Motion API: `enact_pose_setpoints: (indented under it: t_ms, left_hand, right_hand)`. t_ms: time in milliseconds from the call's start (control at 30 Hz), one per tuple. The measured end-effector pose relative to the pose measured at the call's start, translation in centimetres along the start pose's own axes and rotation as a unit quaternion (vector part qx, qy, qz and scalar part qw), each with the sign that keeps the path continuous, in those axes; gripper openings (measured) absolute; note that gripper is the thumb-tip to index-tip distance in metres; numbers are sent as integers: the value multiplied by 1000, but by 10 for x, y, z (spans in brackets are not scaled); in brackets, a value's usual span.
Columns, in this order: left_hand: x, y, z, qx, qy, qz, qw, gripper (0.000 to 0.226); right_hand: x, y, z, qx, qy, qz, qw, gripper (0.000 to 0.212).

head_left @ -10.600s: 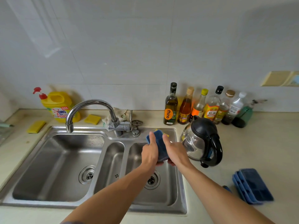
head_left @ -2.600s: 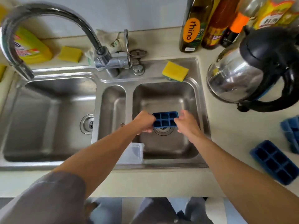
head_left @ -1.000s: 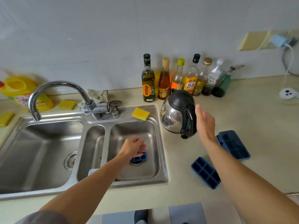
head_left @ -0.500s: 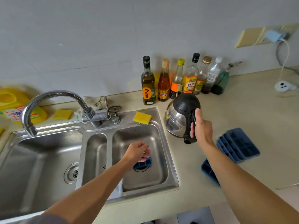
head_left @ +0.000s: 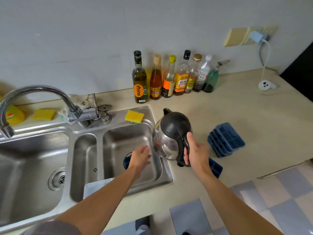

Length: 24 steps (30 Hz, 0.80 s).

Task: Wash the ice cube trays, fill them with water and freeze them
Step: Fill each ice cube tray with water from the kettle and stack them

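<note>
Head view, the only one I have: my right hand (head_left: 194,153) is wrapped round the handle of the kettle (head_left: 171,133), held at the right rim of the sink (head_left: 166,168). My left hand (head_left: 140,156) hangs slack-fingered, holding nothing, over the right basin, where one blue ice cube tray (head_left: 126,162) lies by the drain. A stack of trays (head_left: 226,139) sits at 3 o'clock from the kettle, and a single tray (head_left: 216,167) at 5 o'clock. I judge the trays light, bendy and slick when wet (worse once filled), so I'd take each by both short ends.
</note>
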<state>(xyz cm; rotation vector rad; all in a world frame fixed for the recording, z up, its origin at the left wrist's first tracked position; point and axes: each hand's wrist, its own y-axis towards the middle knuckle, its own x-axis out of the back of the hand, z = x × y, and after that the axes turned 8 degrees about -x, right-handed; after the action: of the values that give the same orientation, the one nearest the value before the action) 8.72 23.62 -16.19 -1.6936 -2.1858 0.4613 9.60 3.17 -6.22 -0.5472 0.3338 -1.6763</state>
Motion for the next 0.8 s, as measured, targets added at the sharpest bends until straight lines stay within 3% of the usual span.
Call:
enact_pose_setpoints:
  t_ms: [233,433,800]
  left_hand:
    - [-2,-38,8,11,-67,-41,997,27]
    - [-3,-73,11,13,-114,-17,993,41]
    - [5,-103,19,18,-159,-9,987,34]
  right_hand:
    - [28,-33,-23,1,-8,57,998,57]
    - [38,-50,-18,23,-51,104,993,56]
    - [34,-62,5,51,-130,141,980,57]
